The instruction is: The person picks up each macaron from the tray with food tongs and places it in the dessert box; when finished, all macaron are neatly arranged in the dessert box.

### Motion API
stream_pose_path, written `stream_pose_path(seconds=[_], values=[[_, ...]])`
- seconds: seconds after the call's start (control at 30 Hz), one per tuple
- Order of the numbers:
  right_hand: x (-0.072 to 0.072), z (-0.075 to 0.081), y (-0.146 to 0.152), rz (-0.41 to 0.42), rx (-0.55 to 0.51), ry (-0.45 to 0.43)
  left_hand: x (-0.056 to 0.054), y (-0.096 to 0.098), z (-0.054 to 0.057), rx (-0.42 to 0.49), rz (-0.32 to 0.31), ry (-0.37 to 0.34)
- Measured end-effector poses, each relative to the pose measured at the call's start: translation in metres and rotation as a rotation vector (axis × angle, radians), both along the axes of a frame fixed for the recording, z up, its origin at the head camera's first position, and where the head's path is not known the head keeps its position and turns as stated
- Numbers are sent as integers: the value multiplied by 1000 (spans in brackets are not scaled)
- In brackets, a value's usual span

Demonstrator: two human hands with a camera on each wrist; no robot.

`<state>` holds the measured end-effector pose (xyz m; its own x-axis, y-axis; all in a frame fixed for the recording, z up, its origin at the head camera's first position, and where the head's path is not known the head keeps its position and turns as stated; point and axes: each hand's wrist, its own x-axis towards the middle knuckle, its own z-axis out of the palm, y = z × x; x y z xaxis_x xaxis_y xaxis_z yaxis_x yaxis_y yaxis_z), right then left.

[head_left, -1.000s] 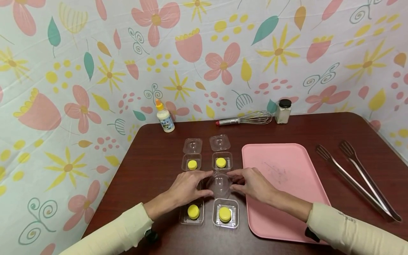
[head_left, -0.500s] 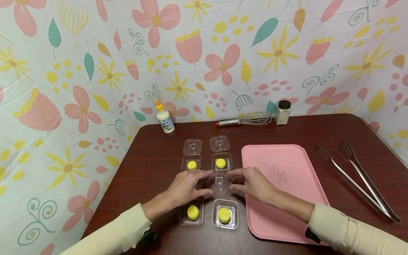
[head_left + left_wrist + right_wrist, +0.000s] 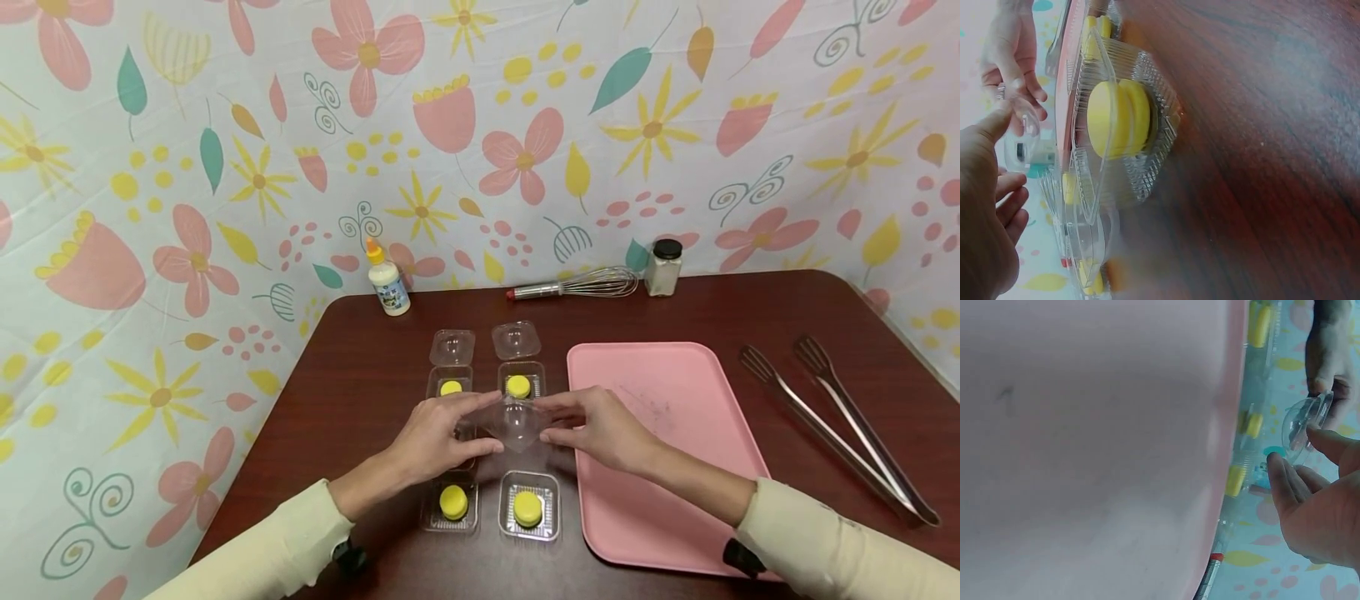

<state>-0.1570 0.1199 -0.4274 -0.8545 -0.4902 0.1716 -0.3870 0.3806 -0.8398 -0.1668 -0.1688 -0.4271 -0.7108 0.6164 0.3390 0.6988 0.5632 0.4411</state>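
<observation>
Both hands hold a clear plastic domed lid (image 3: 517,427) between them, raised off the table. My left hand (image 3: 429,437) pinches its left edge with thumb and fingers. On the opposite edge, my right hand (image 3: 603,429) pinches it the same way. In the right wrist view the lid (image 3: 1300,425) hangs above the row of containers. Nearest me, a yellow macaron (image 3: 527,508) sits in an uncovered clear square container (image 3: 555,525). Beside it is another macaron (image 3: 453,502) in a like container. My left hand partly covers the container behind that one.
Two clear containers with a macaron (image 3: 518,386) each stand behind, their lids (image 3: 516,339) lying open. A pink tray (image 3: 667,517) is to the right, then metal tongs (image 3: 832,450). A glue-type bottle (image 3: 388,287), whisk (image 3: 585,285) and black-capped jar (image 3: 663,268) line the back.
The lid has risen slightly and turned between the hands, one corner now pointing toward me. Both hands keep nearly the same place; the containers and macarons stay put.
</observation>
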Motion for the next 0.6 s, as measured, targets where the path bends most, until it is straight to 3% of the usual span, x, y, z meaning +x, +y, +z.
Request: stream_pose_path(seconds=[0.23, 0.47, 0.6], values=[[3, 10, 1, 4, -69, -74, 0, 2, 2, 88, 8, -39], [4, 18, 3, -53, -115, -124, 0, 5, 4, 103, 24, 11], [3, 21, 1, -100, -214, -199, 0, 7, 4, 116, 11, 49]])
